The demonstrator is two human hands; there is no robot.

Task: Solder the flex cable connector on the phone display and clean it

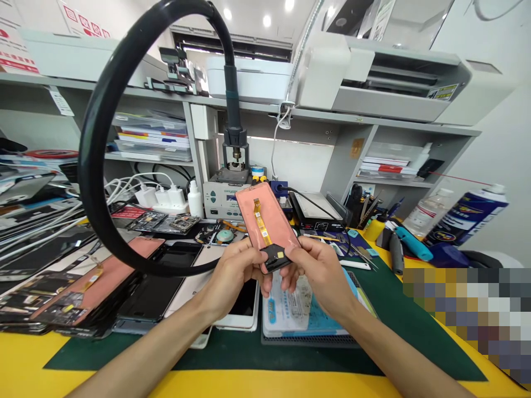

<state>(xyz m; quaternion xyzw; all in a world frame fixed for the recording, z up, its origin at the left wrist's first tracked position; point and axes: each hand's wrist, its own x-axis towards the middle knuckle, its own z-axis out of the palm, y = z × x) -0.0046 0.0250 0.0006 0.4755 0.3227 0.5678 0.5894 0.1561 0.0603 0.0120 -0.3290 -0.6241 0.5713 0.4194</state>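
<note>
Between my two hands is a phone screen, tilted up with its copper-pink back facing me. A yellow-orange flex cable runs along that back, and a black strip crosses the lower end. My left hand pinches the lower left corner, thumb on the black strip. At the lower right edge, my right hand grips with its thumb in front and fingers behind. Below the hands lies a blue and white repair mat on a dark mesh pad. A white phone lies partly under my left hand.
Stacked phone parts fill the left side. A thick black hose loops up from a hot-air station. Behind the hands sits a heating plate. Bottles and a blue spray can stand at right, beside a green mat.
</note>
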